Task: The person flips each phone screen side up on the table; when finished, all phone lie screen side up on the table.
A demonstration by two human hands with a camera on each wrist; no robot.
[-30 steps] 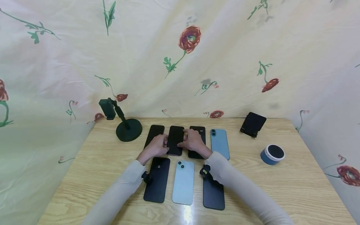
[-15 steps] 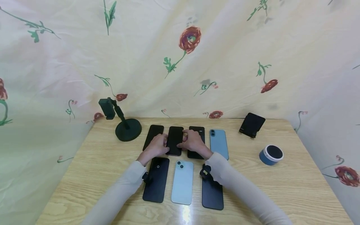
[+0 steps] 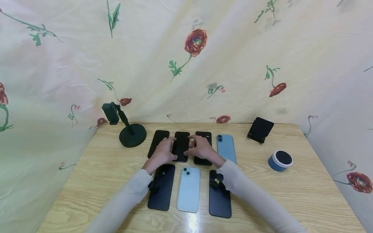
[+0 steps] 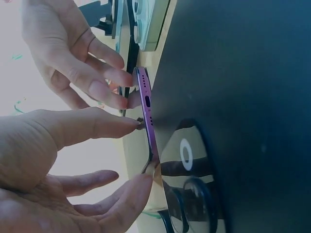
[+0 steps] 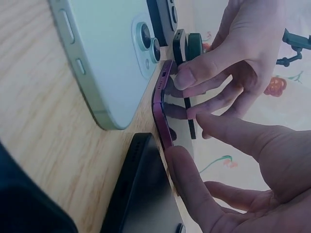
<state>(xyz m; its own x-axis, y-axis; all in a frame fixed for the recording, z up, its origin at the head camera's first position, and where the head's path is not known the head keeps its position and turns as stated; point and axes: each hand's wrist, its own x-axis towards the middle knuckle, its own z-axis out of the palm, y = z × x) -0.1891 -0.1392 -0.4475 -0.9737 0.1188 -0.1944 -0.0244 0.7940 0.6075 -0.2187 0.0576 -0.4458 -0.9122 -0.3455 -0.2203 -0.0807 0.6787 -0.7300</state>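
A phone with a dark screen facing up and a purple frame (image 3: 181, 145) lies in the middle of the back row of phones. On its left side is my left hand (image 3: 163, 150), thumb and forefinger spread, fingertips right at the edge. Facing it from the other side, my right hand (image 3: 201, 148) has its thumb and fingers apart, the forefinger tip at the phone's edge in the right wrist view. My right hand partly covers a black phone (image 3: 208, 139). Beside my left hand lies another dark phone (image 3: 158, 140).
A blue phone (image 3: 226, 149) ends the back row. In front lie a dark phone (image 3: 161, 194), a pale green-blue phone (image 3: 188, 191) and a black phone (image 3: 220, 204). A black round-based stand (image 3: 132, 135), a folding stand (image 3: 260, 130) and a blue-white round container (image 3: 280, 160) stand farther out.
The fingers of both hands have loosened and spread from the purple-framed phone's sides. My right wrist has shifted slightly right. The phones keep their places.
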